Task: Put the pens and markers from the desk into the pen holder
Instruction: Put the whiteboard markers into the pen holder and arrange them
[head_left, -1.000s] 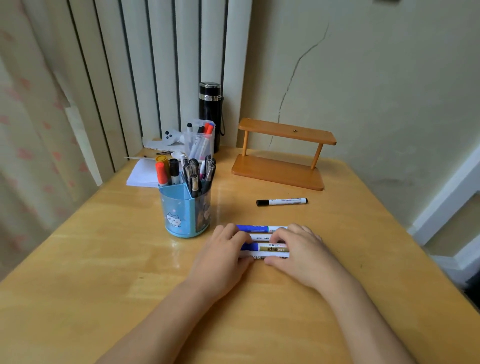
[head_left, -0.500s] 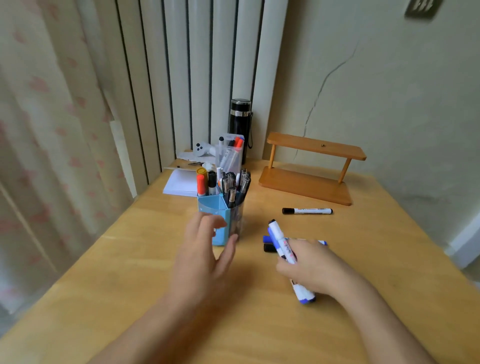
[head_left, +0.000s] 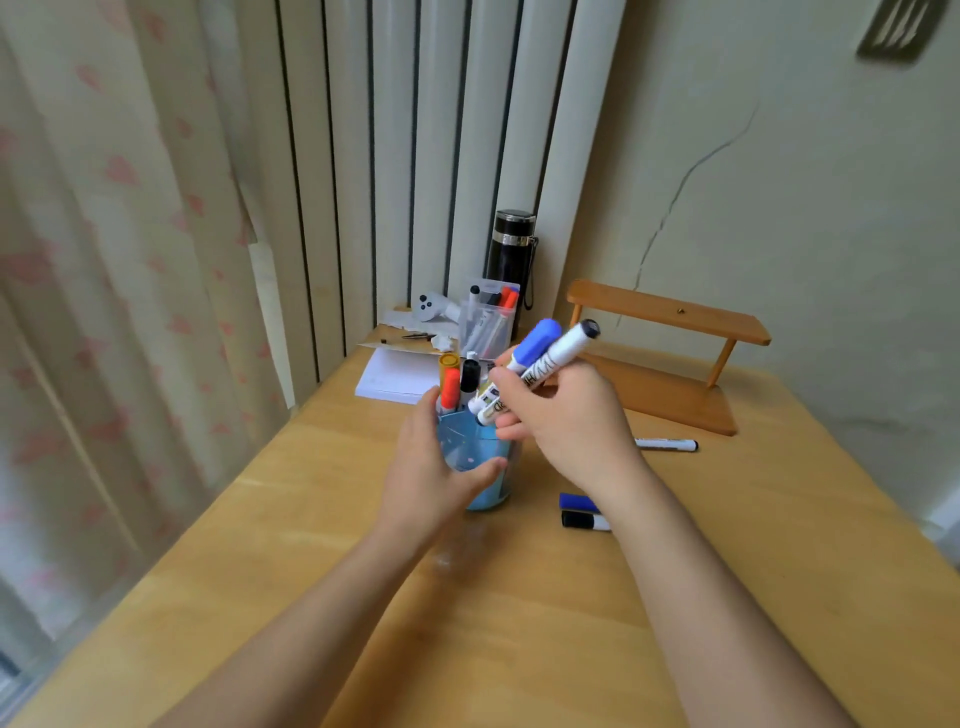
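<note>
Two light, stiff, smooth whiteboard markers (head_left: 540, 364), best gripped mid-barrel, are clasped in the right hand (head_left: 566, 426) over the blue pen holder (head_left: 480, 467), which is cupped by the left hand (head_left: 428, 467).

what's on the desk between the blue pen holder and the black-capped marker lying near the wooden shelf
In the head view, the right hand, gripping two markers, fills the stretch between the blue pen holder and the black-capped marker; the desk under it is hidden.

Both forearms are bare from the bottom edge of the view up to the wrists, with no sleeve showing on either. The left hand (head_left: 434, 470) and the right hand (head_left: 566, 426) are bare too, their fingers plain and the visible nails short, and both wrists are bare.
</note>
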